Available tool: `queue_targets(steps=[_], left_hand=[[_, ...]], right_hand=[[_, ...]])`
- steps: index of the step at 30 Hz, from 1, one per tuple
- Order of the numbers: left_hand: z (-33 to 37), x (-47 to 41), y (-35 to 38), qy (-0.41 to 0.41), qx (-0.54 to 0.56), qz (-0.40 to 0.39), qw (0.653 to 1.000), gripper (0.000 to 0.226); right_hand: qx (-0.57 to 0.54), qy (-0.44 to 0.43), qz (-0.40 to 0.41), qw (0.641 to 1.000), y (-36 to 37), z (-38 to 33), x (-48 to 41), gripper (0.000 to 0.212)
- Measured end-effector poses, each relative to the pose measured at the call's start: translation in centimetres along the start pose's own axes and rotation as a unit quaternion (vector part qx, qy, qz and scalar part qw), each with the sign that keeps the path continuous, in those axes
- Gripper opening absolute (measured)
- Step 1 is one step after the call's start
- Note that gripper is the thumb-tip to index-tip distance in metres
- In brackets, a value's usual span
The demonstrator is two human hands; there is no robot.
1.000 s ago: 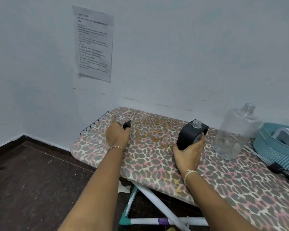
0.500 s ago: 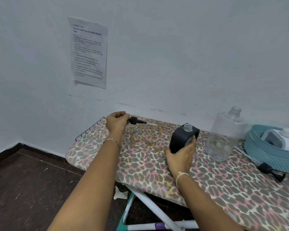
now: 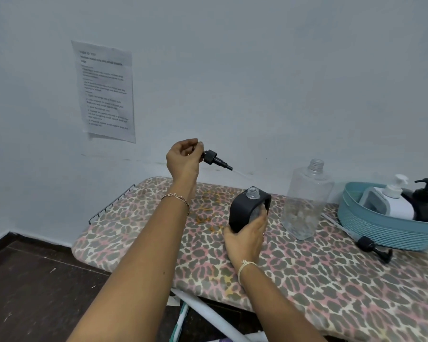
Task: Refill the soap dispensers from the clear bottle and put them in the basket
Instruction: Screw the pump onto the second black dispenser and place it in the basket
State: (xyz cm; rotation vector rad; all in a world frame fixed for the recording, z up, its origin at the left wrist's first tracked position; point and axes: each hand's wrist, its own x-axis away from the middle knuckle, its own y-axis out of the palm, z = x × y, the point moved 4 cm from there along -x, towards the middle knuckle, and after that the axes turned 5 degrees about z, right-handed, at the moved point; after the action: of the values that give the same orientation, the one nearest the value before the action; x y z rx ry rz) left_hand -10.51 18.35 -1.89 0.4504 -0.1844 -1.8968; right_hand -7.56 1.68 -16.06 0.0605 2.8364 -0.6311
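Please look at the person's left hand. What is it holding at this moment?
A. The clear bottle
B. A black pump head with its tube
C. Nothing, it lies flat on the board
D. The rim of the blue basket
B: the left hand pinches the black pump head in the air, its tube pointing right, while the right hand grips the open black dispenser.

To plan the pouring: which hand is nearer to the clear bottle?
Right. The right hand grips the black dispenser just beside the clear bottle; the left hand holds the pump cap raised, farther away.
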Motion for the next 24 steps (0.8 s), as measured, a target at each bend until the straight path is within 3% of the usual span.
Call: queue_targets(steps=[12,24], left_hand=[[1.1,2.2,4.4,0.157,-0.121,-0.084,0.977,0.012],[0.4,5.7,7.4,0.205,-0.158,-0.234,0.937,0.015]], right_hand=[[-0.001,-0.002,0.003,1.000,0.0,0.2,-0.2,0.104],[-0.011,-0.005,0.010,1.000,0.2,0.1,-0.1,0.104]])
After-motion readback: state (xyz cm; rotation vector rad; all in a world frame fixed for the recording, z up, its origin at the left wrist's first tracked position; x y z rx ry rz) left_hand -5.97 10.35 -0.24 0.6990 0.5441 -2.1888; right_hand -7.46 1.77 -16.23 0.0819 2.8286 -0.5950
